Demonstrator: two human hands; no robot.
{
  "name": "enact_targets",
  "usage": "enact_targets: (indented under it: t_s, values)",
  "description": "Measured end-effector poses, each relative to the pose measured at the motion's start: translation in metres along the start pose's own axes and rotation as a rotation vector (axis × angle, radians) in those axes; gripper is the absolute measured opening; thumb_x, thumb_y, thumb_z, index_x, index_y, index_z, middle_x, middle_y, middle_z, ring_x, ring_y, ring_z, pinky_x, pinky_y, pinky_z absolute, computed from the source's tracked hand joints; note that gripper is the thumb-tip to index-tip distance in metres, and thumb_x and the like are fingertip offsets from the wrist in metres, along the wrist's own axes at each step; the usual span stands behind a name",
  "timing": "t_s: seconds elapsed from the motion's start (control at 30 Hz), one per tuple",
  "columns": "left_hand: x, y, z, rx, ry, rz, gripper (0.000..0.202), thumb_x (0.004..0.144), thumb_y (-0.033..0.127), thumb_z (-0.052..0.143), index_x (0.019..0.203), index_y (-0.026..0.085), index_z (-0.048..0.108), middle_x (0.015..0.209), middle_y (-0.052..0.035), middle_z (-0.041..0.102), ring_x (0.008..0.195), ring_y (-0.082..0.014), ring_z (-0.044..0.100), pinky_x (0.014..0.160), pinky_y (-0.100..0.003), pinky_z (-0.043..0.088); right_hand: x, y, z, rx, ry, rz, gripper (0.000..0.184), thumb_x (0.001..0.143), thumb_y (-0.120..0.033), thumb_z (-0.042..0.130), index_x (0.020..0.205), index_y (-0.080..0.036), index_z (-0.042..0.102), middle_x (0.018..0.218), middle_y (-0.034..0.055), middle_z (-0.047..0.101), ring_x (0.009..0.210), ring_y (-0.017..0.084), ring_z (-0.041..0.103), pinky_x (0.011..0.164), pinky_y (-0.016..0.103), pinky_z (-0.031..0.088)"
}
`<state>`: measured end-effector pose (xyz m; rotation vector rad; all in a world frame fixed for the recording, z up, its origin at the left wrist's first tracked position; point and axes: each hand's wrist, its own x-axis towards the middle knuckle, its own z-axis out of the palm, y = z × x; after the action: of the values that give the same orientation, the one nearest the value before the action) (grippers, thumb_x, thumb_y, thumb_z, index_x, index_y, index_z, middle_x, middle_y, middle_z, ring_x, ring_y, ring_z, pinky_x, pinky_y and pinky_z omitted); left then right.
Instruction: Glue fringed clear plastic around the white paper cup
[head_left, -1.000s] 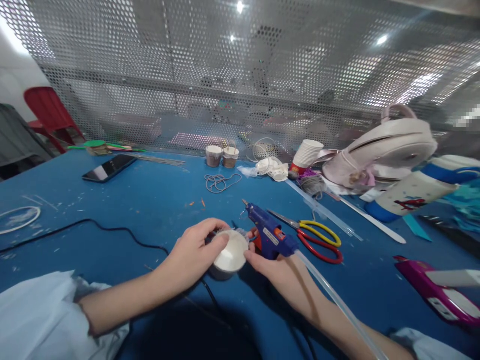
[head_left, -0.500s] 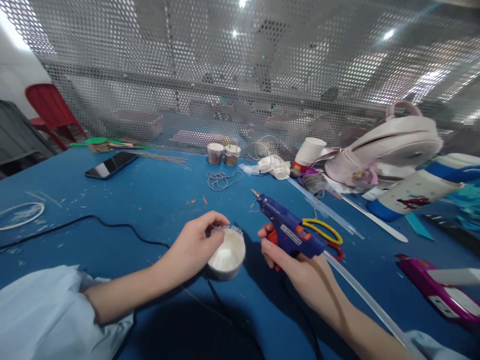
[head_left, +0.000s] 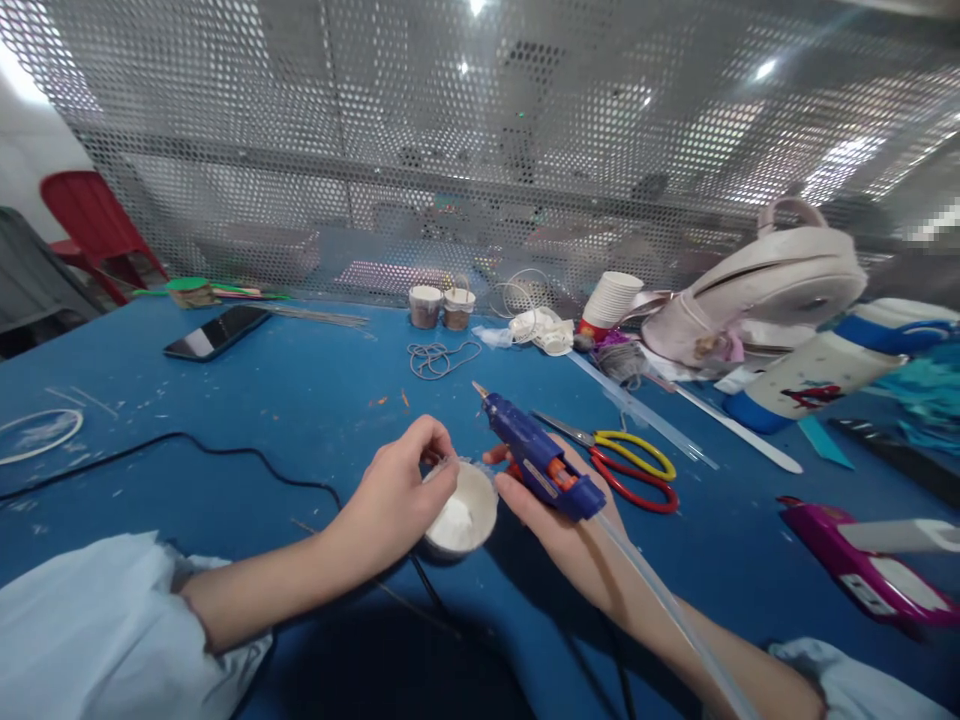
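My right hand (head_left: 551,510) is wrapped around a blue hot glue gun (head_left: 536,450), whose nozzle points up and to the left. A long clear glue stick (head_left: 667,605) runs out of its back end. Just left of it, a small white paper cup (head_left: 465,515) stands on the blue table with its mouth facing me. My left hand (head_left: 412,485) is at the cup's left rim, thumb and fingers pinched together. Wispy clear strands show along the rim near the fingertips. What exactly lies between the fingers, cup edge or strand, is too small to tell.
Scissors (head_left: 622,460) with yellow and red handles lie right of the glue gun. Two small wrapped cups (head_left: 426,307), grey cord (head_left: 442,360) and stacked paper cups (head_left: 611,300) sit further back. A phone (head_left: 217,333) and black cable (head_left: 247,452) are left; a bottle (head_left: 814,375) is right.
The glue gun in my right hand has moved left, closer to the cup, uncovering the scissors. My left hand stays at the rim, its fingers drawn a little closer together.
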<state>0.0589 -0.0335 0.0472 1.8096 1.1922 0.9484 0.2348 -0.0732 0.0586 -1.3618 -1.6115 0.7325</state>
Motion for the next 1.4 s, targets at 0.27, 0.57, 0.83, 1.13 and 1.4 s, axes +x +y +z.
enact_targets:
  t_s: [0.27,0.57,0.83,1.13,1.4]
  values:
    - [0.001,0.007,-0.003,-0.222,-0.074,-0.185,0.012,0.076,0.026,0.057,0.068,0.018,0.052,0.072,-0.0003,0.06,0.068,-0.0139,0.055,0.062,-0.026,0.043,-0.001,-0.003,-0.002,0.022,-0.038,0.015,0.011,0.082,-0.03,0.06,0.087,-0.021,0.058,0.083,0.0005,0.066,0.072,0.016,0.061,0.066,0.026,0.047]
    - [-0.005,0.005,-0.008,-0.082,0.013,0.149,0.008,0.083,0.025,0.056,0.079,0.019,0.058,0.096,-0.0051,0.06,0.096,-0.0177,0.058,0.08,-0.032,0.049,-0.003,0.002,0.0,-0.045,-0.024,-0.045,0.011,0.083,-0.03,0.059,0.086,-0.021,0.053,0.08,0.0022,0.067,0.07,0.016,0.061,0.065,0.026,0.047]
    - [-0.027,0.005,0.0,0.336,-0.114,0.246,0.02,0.085,0.034,0.055,0.101,0.03,0.066,0.127,-0.0069,0.05,0.119,-0.026,0.05,0.094,-0.046,0.046,-0.004,0.011,0.001,-0.007,-0.006,-0.119,0.01,0.083,-0.025,0.06,0.09,-0.02,0.055,0.08,0.0004,0.067,0.068,0.014,0.063,0.065,0.024,0.05]
    - [-0.031,-0.013,0.013,0.488,-0.063,0.419,0.031,0.077,0.024,0.065,0.107,0.026,0.058,0.125,-0.0102,0.049,0.106,-0.0242,0.059,0.081,-0.038,0.055,-0.01,-0.001,-0.015,-0.081,0.059,-0.131,0.011,0.082,-0.025,0.063,0.092,-0.022,0.058,0.084,-0.0002,0.068,0.072,0.014,0.065,0.065,0.022,0.052]
    - [-0.028,-0.016,0.015,0.512,0.008,0.409,0.039,0.069,0.029,0.073,0.096,0.019,0.046,0.119,-0.0158,0.058,0.098,-0.0278,0.064,0.078,-0.043,0.057,-0.006,-0.005,-0.018,-0.091,0.003,-0.084,0.012,0.082,-0.025,0.061,0.093,-0.022,0.06,0.085,-0.0008,0.068,0.071,0.012,0.064,0.066,0.021,0.052]
